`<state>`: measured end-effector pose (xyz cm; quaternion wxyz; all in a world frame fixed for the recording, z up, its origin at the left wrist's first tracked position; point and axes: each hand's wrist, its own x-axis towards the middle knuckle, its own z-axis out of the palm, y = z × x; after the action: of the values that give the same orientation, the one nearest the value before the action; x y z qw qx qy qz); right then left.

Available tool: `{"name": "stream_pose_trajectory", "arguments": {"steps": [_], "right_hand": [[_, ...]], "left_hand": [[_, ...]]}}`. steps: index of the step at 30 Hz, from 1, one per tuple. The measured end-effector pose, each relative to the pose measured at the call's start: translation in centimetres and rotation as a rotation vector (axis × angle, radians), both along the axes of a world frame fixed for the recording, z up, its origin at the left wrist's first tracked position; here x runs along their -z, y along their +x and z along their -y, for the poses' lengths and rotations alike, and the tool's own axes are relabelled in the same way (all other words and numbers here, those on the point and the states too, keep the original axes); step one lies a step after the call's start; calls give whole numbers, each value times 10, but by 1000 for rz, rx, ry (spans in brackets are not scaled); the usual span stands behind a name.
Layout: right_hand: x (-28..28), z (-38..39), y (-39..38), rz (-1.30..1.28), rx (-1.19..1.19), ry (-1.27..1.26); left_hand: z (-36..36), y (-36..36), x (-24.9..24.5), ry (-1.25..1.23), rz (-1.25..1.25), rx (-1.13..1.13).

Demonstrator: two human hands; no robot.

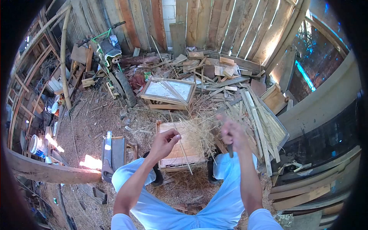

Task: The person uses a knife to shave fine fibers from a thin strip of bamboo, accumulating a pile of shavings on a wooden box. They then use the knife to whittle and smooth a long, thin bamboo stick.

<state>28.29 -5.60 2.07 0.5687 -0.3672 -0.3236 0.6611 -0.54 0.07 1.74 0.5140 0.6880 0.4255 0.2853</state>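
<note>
With my left hand (165, 145) I am pinching a thin strip (184, 153) between thumb and fingertips; it is slanting across the low wooden box (180, 158) between my knees, its near end reaching past the edge at six o'clock. My right hand (234, 135) is closing around a dark tool (230, 150), but it is blurring, so I can't tell which end is sharp. If that is a blade, a slip could be catching my left fingers or my right knee, since both are sitting close. The strip is so slender that an uneven push could be snapping it, and a light pinch could be letting it roll. The loose shavings (201, 134), heaping at one o'clock on the box, could be hiding an edge or tangling the work. The box top is looking flat, its boards showing seams. Beyond, a framed tray (166, 92) is lying at twelve, scrap wood (230, 76) is spreading around one, a motorbike (111, 57) is leaning at eleven and a saw (107, 153) is resting at nine; plank walls (214, 27) are closing in the far side.
</note>
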Motion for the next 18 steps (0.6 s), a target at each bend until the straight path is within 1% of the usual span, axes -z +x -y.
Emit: {"name": "stream_pose_trajectory", "arguments": {"steps": [1, 3, 6, 8, 10, 11, 13, 17, 18], "right_hand": [[-1, 1, -16, 4, -120, 8], [-12, 6, -52, 52, -196, -64], [4, 1, -80, 24, -238, -89], [3, 0, -78, -1, -234, -90], [0, -1, -75, -25, -238, -96], [-1, -1, -69, -4, -230, -94], [-3, -2, -61, 22, -182, -103], [-8, -5, -36, 5, -130, -53], [-7, -5, -30, 5, -132, -50]], "left_hand": [[1, 5, 0, -2, 0, 4], [4, 14, -1, 24, 19, 20], [8, 24, -3, -7, 32, 53], [10, 28, 0, -7, 56, 27], [11, 27, 4, 86, 96, 49], [10, 26, 3, 84, 95, 47], [11, 25, -5, 142, -25, 68], [9, 21, -2, 149, 20, 69], [11, 20, -12, 129, -25, 74]]}}
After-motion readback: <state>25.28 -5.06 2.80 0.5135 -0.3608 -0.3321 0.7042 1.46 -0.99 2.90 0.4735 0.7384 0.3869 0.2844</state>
